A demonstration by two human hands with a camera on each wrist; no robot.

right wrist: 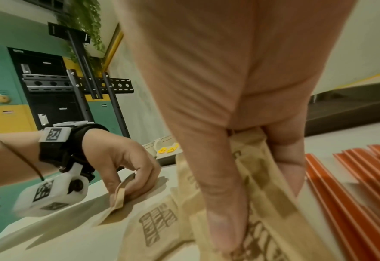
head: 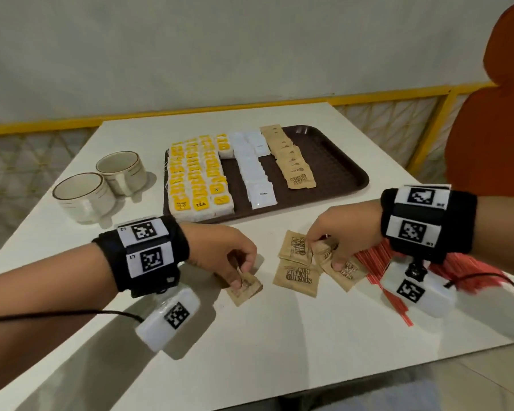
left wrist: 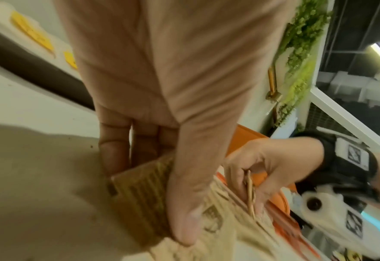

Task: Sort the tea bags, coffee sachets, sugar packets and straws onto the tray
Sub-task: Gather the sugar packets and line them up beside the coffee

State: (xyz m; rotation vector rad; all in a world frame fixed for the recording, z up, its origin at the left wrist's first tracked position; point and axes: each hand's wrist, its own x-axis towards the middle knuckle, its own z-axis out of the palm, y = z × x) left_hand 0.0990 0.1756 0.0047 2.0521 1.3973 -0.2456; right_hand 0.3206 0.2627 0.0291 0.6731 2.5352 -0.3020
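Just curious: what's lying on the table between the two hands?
Two brown sugar packets, one overlapping the other, lie between the left hand and right hand; head view.

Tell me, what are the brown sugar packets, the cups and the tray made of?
Sugar packets: matte brown paper, probably; they crease and bend. Cups: likely glazed ceramic, glossy cream with a brown rim line. Tray: seemingly dark brown plastic with a textured surface.

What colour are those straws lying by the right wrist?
The straws are orange-red, clearest in the right wrist view.
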